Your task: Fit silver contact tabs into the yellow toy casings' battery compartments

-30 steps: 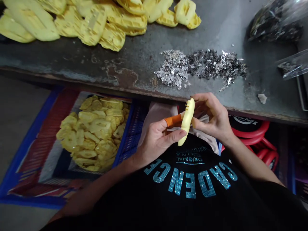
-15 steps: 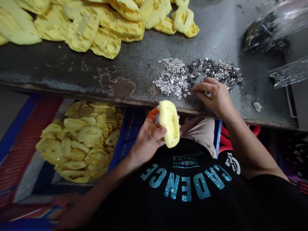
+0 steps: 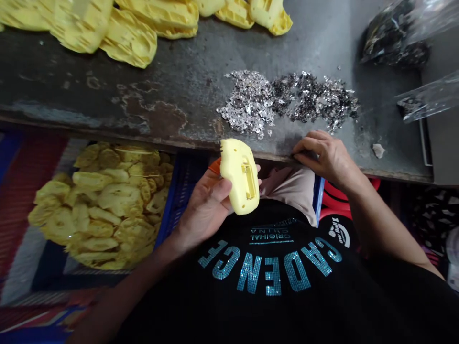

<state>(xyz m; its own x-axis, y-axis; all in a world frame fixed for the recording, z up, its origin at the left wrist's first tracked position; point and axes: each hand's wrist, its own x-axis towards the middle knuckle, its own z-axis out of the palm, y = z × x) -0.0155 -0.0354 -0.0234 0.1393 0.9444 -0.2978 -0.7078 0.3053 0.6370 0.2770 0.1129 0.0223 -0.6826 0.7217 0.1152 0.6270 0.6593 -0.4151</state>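
Observation:
My left hand (image 3: 204, 205) grips a pale yellow moulded plastic part (image 3: 239, 177), with a small rectangular slot in its face. An orange fingertip cover (image 3: 214, 166) shows behind the part, mostly hidden. My right hand (image 3: 324, 157) rests curled at the front edge of the grey metal table (image 3: 107, 91), just below a scattered heap of small silver and dark metal pieces (image 3: 287, 100). Nothing shows between its fingertips, though a tiny piece could be hidden there.
Many yellow parts (image 3: 129, 38) lie along the table's far side. A blue crate (image 3: 172, 200) on a patterned mat holds more. Plastic bags of dark pieces (image 3: 394, 43) lie at upper right. Red furniture (image 3: 335, 198) stands below the table's right edge.
My right hand has left the yellow part and now sits at the table edge near the metal pieces. My left hand has turned the part to show its slotted face.

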